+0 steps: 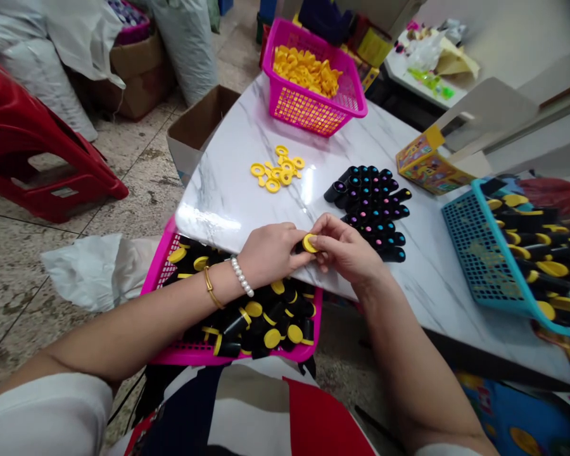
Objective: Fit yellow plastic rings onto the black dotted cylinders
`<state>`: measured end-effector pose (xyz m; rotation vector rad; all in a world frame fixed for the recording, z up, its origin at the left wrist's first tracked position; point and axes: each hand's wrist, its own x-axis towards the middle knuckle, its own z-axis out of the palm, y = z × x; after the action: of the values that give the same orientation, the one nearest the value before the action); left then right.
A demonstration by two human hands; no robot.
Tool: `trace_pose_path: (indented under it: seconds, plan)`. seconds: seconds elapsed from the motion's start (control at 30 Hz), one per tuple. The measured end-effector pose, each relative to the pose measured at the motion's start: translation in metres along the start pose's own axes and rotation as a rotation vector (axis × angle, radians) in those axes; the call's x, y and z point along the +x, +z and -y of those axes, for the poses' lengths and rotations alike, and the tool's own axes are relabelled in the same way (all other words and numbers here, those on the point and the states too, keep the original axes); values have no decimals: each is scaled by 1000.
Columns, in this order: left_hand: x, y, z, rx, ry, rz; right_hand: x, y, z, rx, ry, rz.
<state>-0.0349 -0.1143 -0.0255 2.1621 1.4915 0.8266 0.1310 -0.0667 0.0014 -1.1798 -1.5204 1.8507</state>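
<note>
Over the near edge of the white marbled table (247,209), my two hands meet around one small piece. My left hand (268,253) is closed on a short black tube (300,247), mostly hidden by the fingers. The thumb and fingers of my right hand (349,250) pinch a round yellow cap (310,243) at the tube's end. To the right stand several black tubes (373,202) bunched together, with blue, pink and purple dots on their ends. Loose yellow ring-shaped parts (285,174) lie farther back.
Below my forearms, a pink basket (316,335) holds black tubes with yellow caps. Another pink basket (304,117) of yellow parts stands at the back. A turquoise basket (484,272) and a printed box (432,164) are right; a red stool (38,152) is left.
</note>
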Motion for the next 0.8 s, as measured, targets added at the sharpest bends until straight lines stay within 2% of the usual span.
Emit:
trace_pose_path:
  seconds: [0.1, 0.2, 0.3, 0.43, 0.53, 0.63, 0.73, 0.8]
  plan:
    - [2, 0, -1, -6, -28, 0, -7, 4, -4, -51, -61, -28]
    - [-9, -8, -4, -23, -12, -5, -19, 6, -13, -85, -111, -22]
    - [-39, -22, -10, 25, -1, 43, -27, 6, -26, -50, -204, -28]
    - [-93, -42, -20, 249, -105, 235, -25, 9, -30, -36, -272, -63]
    - [-108, -57, -19, 354, -161, 280, -20, 12, -27, -48, -276, -61]
    - [-85, -71, -12, 352, -178, 166, -20, 13, -25, -71, -289, -51]
    - [-32, -78, 7, 350, -147, -56, -23, 15, -28, -90, -293, -79]
    - [6, -76, 25, 368, -103, -136, -26, 17, -30, -123, -283, -121]
